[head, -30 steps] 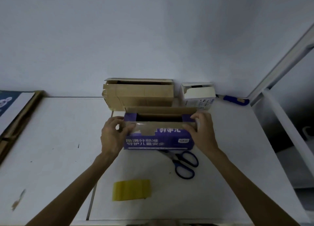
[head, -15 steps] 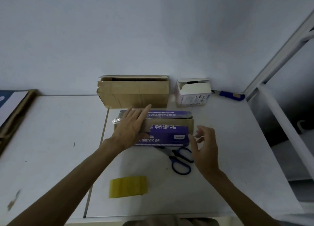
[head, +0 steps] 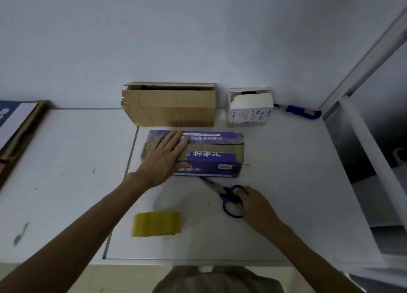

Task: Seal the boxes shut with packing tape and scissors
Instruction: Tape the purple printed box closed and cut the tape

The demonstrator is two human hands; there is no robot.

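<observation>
A purple box with white lettering lies closed on the white table, a brown tape strip running along its top. My left hand lies flat on the box's left half with straight fingers. Blue-handled scissors lie just in front of the box; my right hand is on their handle loops, fingers curled over them. A yellow roll of packing tape stands nearer me, apart from both hands.
A brown cardboard box with open top flaps stands against the wall behind the purple box. A small white carton, top open, sits to its right, with a blue-handled cutter beside it. A framed board lies at far left.
The box's flap came down from open to closed. My left hand moved from the box's edge to lie flat on top. My right hand left the box and dropped onto the scissors.
</observation>
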